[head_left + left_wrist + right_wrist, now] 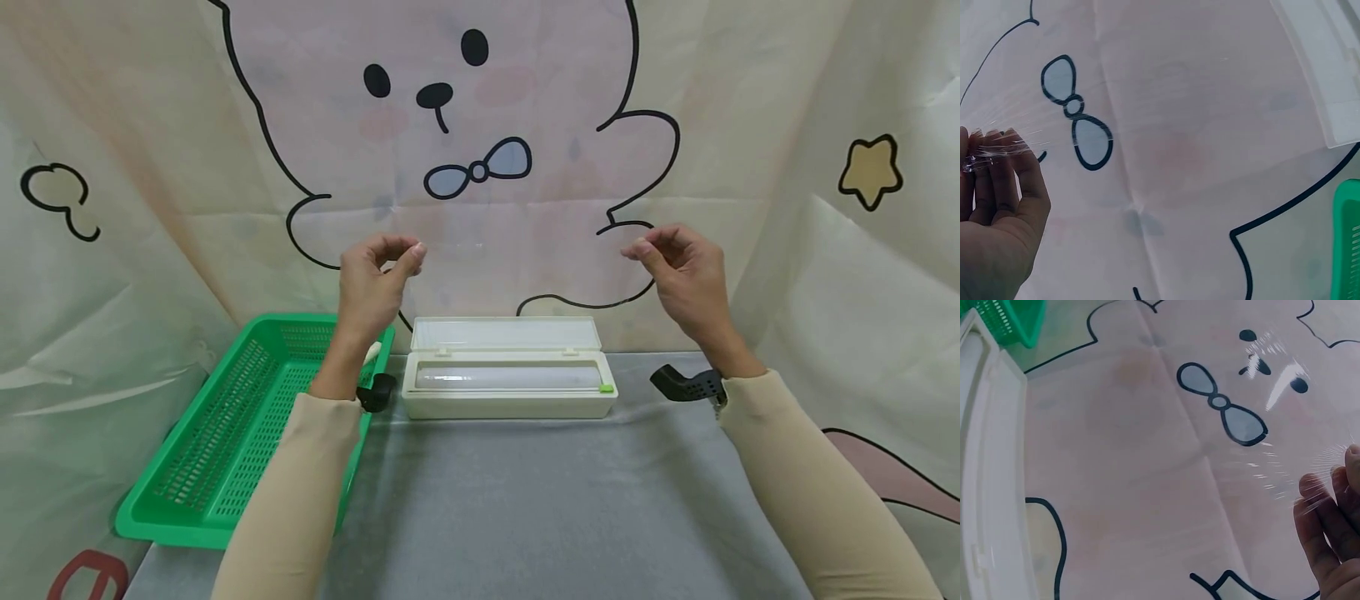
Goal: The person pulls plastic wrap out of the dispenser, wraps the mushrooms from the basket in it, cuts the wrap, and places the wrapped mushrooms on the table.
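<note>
Both hands are raised above a white cling film dispenser [510, 407]. My left hand [369, 287] pinches one side of a clear sheet of cling film [1007, 150], gathered in creases at the fingertips. At the other side my right hand [692, 279] pinches the film, which shows in the right wrist view as glints and fine radiating creases. The sheet spans the gap between the hands and is almost invisible in the head view. The dispenser's lid [506, 335] stands raised at the back. Inside lies a pale roll [510, 377], with a small green slider [606, 388] at the right end.
A green perforated basket [258, 400] stands on the left of the grey-covered table [540, 500], partly behind my left forearm. Part of a white item [372, 352] shows in it. A printed cloth backdrop [555, 208] rises behind the table and at both sides.
</note>
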`<state>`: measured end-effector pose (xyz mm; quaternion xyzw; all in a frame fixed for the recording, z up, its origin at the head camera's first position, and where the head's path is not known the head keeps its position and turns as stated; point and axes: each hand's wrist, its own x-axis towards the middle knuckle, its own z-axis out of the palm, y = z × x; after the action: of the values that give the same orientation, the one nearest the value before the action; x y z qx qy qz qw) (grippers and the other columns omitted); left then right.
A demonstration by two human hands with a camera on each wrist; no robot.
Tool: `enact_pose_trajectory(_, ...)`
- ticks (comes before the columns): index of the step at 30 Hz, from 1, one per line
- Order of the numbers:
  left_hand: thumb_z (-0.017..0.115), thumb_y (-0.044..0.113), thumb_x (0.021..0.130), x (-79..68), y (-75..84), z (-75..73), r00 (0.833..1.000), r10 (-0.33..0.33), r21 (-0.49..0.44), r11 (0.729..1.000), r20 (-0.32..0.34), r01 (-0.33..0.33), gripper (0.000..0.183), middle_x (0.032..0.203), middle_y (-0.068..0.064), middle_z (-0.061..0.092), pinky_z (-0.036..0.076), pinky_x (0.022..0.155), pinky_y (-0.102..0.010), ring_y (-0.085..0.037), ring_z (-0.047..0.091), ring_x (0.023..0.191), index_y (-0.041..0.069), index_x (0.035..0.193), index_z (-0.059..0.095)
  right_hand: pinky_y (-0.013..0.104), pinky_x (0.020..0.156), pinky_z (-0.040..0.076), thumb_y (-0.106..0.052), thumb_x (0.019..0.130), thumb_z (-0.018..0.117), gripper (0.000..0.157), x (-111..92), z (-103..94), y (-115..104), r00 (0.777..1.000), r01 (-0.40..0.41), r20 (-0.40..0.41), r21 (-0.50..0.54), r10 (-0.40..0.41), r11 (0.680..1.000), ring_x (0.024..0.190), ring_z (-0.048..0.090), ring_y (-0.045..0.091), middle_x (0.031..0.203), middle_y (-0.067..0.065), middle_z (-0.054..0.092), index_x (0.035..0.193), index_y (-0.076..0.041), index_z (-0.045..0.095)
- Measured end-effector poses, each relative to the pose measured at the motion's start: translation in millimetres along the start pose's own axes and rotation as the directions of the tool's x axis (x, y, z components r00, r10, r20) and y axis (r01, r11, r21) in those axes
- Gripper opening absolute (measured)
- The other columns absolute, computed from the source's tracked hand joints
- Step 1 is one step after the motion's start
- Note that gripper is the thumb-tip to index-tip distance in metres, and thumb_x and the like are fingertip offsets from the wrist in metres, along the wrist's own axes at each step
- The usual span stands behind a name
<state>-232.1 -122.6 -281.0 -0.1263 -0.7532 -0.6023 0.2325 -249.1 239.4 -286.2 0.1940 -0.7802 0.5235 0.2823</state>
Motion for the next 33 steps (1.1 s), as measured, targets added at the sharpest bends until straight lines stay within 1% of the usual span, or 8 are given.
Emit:
enact_pose_trajectory(3, 0.07, 0.01, 0.097, 1.0, 5.9, -1.6, 1.0, 0.021, -0.005, 1.0, -0.003, -0.021, 0.018, 0.094, -0.016, 0.069, 0.055, 0.078, -0.028, -0.022, 0.067, 0.082, -0.007, 0.104, 0.07, 0.017, 0.084, 0.051, -0.002, 0.099, 0.063, 0.013, 1, -1.6, -7, 1.0, 0.026, -0.007, -0.009, -0.026, 1.0, 0.09, 0.069, 0.005, 0.093, -0.007, 0.071, 0.104, 0.01, 0.062)
enact_pose_trajectory(10, 0.068, 0.01, 0.098, 0.2, 19.4, -6.2, 0.998, 0.059, 0.004, 0.998, 0.004, -0.059, 0.019, 0.097, -0.014, 0.069, 0.056, 0.082, -0.027, -0.025, 0.068, 0.086, -0.007, 0.107, 0.07, 0.02, 0.088, 0.05, -0.002, 0.102, 0.059, 0.014, 2, -5.4, -19, 0.998, 0.056, 0.0, 0.025, -0.056, 0.998, 0.093, 0.07, 0.008, 0.095, 0.001, 0.068, 0.106, 0.011, 0.059)
enact_pose_trajectory(13, 0.066, 0.008, 0.099, -0.5, 23.9, -9.9, 0.995, 0.085, 0.001, 0.996, 0.053, -0.085, 0.018, 0.098, -0.013, 0.067, 0.056, 0.083, -0.028, -0.026, 0.068, 0.087, -0.008, 0.107, 0.067, 0.021, 0.091, 0.051, -0.006, 0.104, 0.055, 0.016, 0, -7.9, -23, 0.997, 0.058, 0.043, 0.042, -0.06, 0.997, 0.094, 0.07, 0.011, 0.097, 0.005, 0.065, 0.108, 0.01, 0.055)
enact_pose_trajectory(16, 0.062, 0.004, 0.101, -3.3, 27.0, -15.9, 0.984, 0.094, -0.033, 0.995, 0.152, -0.09, 0.015, 0.099, -0.015, 0.066, 0.058, 0.084, -0.031, -0.026, 0.068, 0.09, -0.01, 0.106, 0.063, 0.023, 0.087, 0.054, -0.007, 0.106, 0.051, 0.016, -6, -11.2, -25, 0.992, 0.048, 0.109, 0.114, -0.061, 0.992, 0.092, 0.07, 0.015, 0.098, 0.012, 0.065, 0.109, 0.008, 0.05)
enact_pose_trajectory(21, 0.056, 0.003, 0.104, -13.5, 34.8, -27.2, 0.94, 0.066, -0.086, 0.996, 0.335, -0.039, 0.011, 0.101, -0.019, 0.065, 0.059, 0.084, -0.037, -0.026, 0.068, 0.093, -0.007, 0.107, 0.055, 0.028, 0.075, 0.059, -0.004, 0.107, 0.046, 0.01, -18, -17.5, -29, 0.976, 0.024, 0.2, 0.279, -0.082, 0.96, 0.085, 0.071, 0.021, 0.093, 0.021, 0.064, 0.108, 0.006, 0.045)
enact_pose_trajectory(25, 0.055, 0.003, 0.104, -24.8, 42.0, -35.2, 0.91, 0.043, -0.1, 0.995, 0.411, -0.002, 0.009, 0.102, -0.02, 0.065, 0.059, 0.083, -0.04, -0.029, 0.068, 0.093, -0.005, 0.109, 0.054, 0.03, 0.067, 0.06, 0.002, 0.106, 0.045, 0.007, -31, -23.6, -34, 0.958, 0.025, 0.261, 0.337, -0.119, 0.941, 0.081, 0.07, 0.022, 0.091, 0.022, 0.062, 0.109, 0.008, 0.044)
enact_pose_trajectory(29, 0.053, 0.002, 0.105, -38.7, 42.1, -43.4, 0.878, 0.022, -0.137, 0.989, 0.479, 0.05, 0.009, 0.1, -0.022, 0.065, 0.06, 0.081, -0.044, -0.032, 0.068, 0.092, -0.006, 0.108, 0.054, 0.033, 0.064, 0.06, 0.009, 0.105, 0.042, 0.005, -50, -31.3, -38, 0.926, 0.005, 0.356, 0.327, -0.127, 0.945, 0.079, 0.071, 0.022, 0.09, 0.021, 0.063, 0.107, 0.013, 0.041)
enact_pose_trajectory(33, 0.052, 0.001, 0.105, -54.7, 32.6, -50.5, 0.826, 0.006, -0.203, 0.97, 0.563, 0.131, 0.008, 0.096, -0.024, 0.064, 0.059, 0.078, -0.051, -0.031, 0.069, 0.089, -0.007, 0.105, 0.054, 0.038, 0.062, 0.061, 0.011, 0.104, 0.038, 0.003, -72, -36.1, -37, 0.881, -0.053, 0.461, 0.322, -0.108, 0.945, 0.081, 0.07, 0.023, 0.092, 0.02, 0.062, 0.107, 0.012, 0.039)
